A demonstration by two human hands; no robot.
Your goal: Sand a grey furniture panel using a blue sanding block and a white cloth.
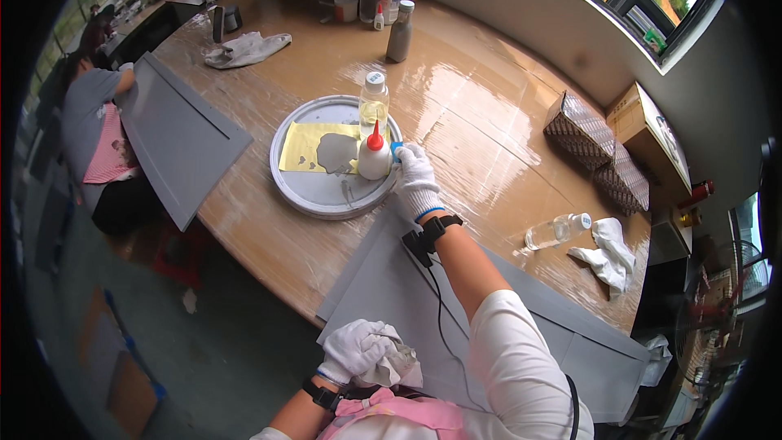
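White squeeze bottle, red nozzle, upright on round tray; right hand touching it, left hand clutching rag.

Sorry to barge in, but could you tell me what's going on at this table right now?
A person in white gloves stands at a wooden table. Their right hand grips a white squeeze bottle with a red nozzle on a round grey tray, beside a yellow sheet. Their left hand clutches a crumpled rag over a grey panel.
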